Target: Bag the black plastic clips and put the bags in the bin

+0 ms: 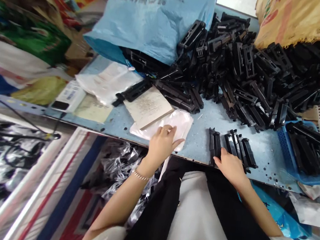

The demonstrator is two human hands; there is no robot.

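Left hand lay palm down with fingers spread on a stack of thin clear plastic bags at the near edge of the pale blue perforated worktable. Pressing flat, nothing gripped. A thin bracelet sat on that wrist.

Right hand was just right of the bags, also at the near edge. Fingers loosely curled over the near ends of a short row of black moulded plastic clips. It touched them, but I couldn't tell whether it actually gripped one.

Relative to the bag stack:
- A tan cardboard sheet overlapped its far-left corner.
- One loose black plastic part lay just beyond the cardboard.
- A large heap of identical black plastic parts was behind and to the right, well apart.
- A light blue plastic sack was behind, with its mouth open on more black parts.
- A brown woven sack sat far right at the back, spilling parts into the heap.
- A blue plastic basket holding black parts was at the far right, past the clip row.
- White papers and a small white box were to the left.
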